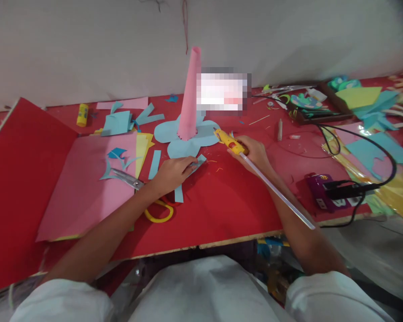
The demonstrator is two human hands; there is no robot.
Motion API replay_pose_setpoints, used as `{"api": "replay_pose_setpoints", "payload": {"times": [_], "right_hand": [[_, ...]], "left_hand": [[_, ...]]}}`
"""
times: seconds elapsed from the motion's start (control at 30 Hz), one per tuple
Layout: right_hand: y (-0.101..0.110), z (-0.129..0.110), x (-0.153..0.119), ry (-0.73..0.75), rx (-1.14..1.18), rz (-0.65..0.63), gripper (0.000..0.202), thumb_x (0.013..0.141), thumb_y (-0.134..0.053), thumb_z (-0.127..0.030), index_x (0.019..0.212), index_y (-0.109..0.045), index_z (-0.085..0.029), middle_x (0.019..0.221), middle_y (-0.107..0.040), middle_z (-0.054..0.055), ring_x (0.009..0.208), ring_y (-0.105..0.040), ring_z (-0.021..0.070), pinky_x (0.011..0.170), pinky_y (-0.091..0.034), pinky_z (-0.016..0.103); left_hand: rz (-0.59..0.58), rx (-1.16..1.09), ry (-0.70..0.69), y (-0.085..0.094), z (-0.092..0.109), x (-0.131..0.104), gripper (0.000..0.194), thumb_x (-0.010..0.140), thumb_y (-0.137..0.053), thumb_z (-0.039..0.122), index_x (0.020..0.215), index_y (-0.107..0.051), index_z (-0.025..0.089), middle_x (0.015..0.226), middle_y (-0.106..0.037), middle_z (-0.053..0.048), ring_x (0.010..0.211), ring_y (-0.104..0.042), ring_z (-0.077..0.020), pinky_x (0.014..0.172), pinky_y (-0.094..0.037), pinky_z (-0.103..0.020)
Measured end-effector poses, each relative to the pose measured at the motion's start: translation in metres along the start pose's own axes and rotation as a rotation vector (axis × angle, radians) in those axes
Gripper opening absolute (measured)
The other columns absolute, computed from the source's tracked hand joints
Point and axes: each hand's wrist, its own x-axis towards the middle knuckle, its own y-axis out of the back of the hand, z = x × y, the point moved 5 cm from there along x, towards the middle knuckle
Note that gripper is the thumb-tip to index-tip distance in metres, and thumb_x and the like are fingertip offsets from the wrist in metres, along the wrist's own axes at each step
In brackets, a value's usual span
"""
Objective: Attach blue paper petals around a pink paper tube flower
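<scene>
My right hand (254, 154) is closed around a yellow glue gun (229, 142) with a long clear glue stick (278, 192) jutting out of its back. The nozzle points toward a light-blue paper flower base (206, 134), close to its right petal. On that base a tall pink paper cone (189, 96) stands upright. My left hand (177, 174) rests low in front of the base, its fingers closed on a light-blue paper strip (199, 163). More blue strips (155, 164) lie beside and below this hand. Scissors (159, 211) with yellow handles lie under my left forearm.
Pink and yellow sheets (87, 179) are stacked at left, with a glue stick tube (82, 115) behind. A dark tray (336, 100) of craft pieces stands at back right. At right, a purple box (324, 190) has black cables. A blurred bright patch (221, 89) sits near the wall.
</scene>
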Motion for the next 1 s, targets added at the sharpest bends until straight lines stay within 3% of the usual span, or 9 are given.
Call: {"api": "replay_pose_setpoints", "payload": {"times": [0.2, 0.4, 0.53, 0.67, 1.0], "right_hand": [[-0.005, -0.003, 0.0, 0.073, 0.117, -0.065, 0.034, 0.09, -0.07, -0.056, 0.104, -0.073, -0.025, 0.114, -0.073, 0.01, 0.098, -0.069, 0.0269, 0.089, -0.055, 0.045], [-0.008, -0.004, -0.005, 0.0, 0.142, -0.14, 0.035, 0.086, -0.073, -0.061, 0.091, -0.071, -0.026, 0.086, -0.073, 0.004, 0.076, -0.064, 0.023, 0.07, -0.052, 0.039], [-0.006, -0.013, -0.008, 0.026, 0.193, -0.249, 0.031, 0.088, -0.074, -0.055, 0.083, -0.067, -0.025, 0.079, -0.069, 0.002, 0.07, -0.06, 0.0196, 0.064, -0.046, 0.034], [-0.005, -0.016, -0.008, -0.003, 0.228, -0.265, 0.029, 0.087, -0.075, -0.053, 0.08, -0.065, -0.027, 0.078, -0.068, 0.001, 0.071, -0.063, 0.0207, 0.063, -0.046, 0.034], [-0.012, -0.017, -0.009, 0.089, 0.105, -0.286, 0.033, 0.095, -0.067, -0.059, 0.087, -0.067, -0.027, 0.088, -0.072, 0.004, 0.078, -0.064, 0.0223, 0.071, -0.048, 0.036]], "left_hand": [[0.055, -0.019, 0.015, 0.0, -0.003, 0.0, 0.029, 0.105, -0.051, 0.033, 0.125, -0.07, 0.024, 0.122, -0.078, -0.007, 0.104, -0.074, -0.0236, 0.084, -0.053, -0.03], [0.046, -0.089, 0.051, 0.003, -0.007, 0.002, 0.029, 0.105, -0.055, 0.03, 0.13, -0.068, 0.024, 0.101, -0.079, -0.004, 0.083, -0.072, -0.0181, 0.072, -0.046, -0.026], [0.013, -0.059, 0.044, 0.005, -0.003, 0.002, 0.03, 0.107, -0.051, 0.036, 0.125, -0.073, 0.025, 0.096, -0.08, -0.003, 0.081, -0.072, -0.019, 0.068, -0.042, -0.026], [0.013, -0.003, 0.048, 0.004, -0.001, 0.001, 0.032, 0.107, -0.049, 0.037, 0.125, -0.073, 0.026, 0.107, -0.081, -0.004, 0.089, -0.074, -0.0214, 0.069, -0.044, -0.027], [-0.02, 0.078, 0.069, 0.004, 0.0, 0.001, 0.035, 0.106, -0.048, 0.033, 0.128, -0.073, 0.024, 0.105, -0.082, -0.005, 0.087, -0.074, -0.021, 0.067, -0.043, -0.028]]}}
